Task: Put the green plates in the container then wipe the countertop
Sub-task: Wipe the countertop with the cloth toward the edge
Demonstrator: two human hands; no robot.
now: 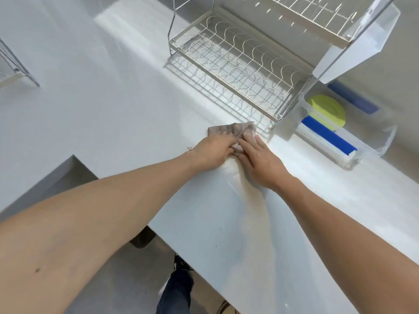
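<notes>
A greyish-pink cloth (229, 130) lies on the white countertop (113, 109), just in front of the wire rack. My left hand (213, 150) grips the cloth's near edge with curled fingers. My right hand (260, 157) presses down on the cloth's right side, fingers mostly flat. Both hands touch each other over the cloth. Green plates (328, 109) lie inside a clear plastic container (385, 141) at the right, partly behind a blue strip on the container's edge.
A two-tier wire dish rack (235, 62) stands behind the cloth, its lower tier holding nothing. Another rack's corner (15, 69) shows at the far left. The countertop's front edge runs diagonally, with floor and a leg below.
</notes>
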